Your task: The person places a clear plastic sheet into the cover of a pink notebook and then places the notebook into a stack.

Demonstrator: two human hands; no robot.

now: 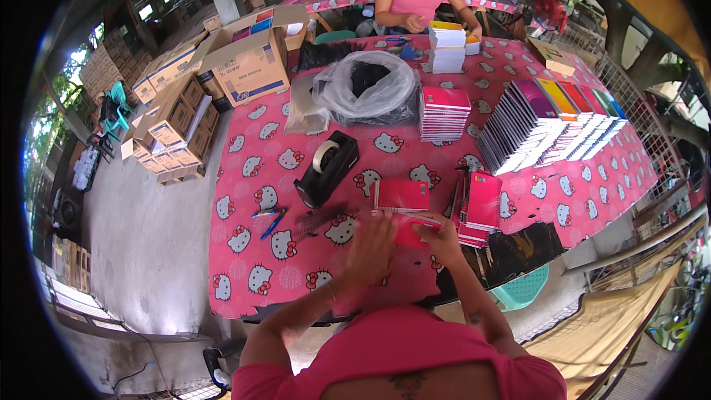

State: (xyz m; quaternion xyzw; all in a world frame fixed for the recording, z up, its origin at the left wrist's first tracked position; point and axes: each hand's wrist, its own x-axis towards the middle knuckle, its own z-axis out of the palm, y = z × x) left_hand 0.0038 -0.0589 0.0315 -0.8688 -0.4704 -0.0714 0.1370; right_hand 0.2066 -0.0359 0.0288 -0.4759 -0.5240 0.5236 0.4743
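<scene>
Red spiral notebook [409, 228], light and bendy, pinched at its 3 o'clock edge by my right hand [437, 235]; my left hand [370, 248], blurred, lies flat on it, fingers spread.

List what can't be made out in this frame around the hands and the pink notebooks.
- Left hand, head view: motion-blurred, grip unclear.
- Right hand: fingers partly behind the pink notebook it holds.
- Contents of the clear plastic bag: dark, too small to identify.
- Dark items by the blue pens: blurred.
</scene>
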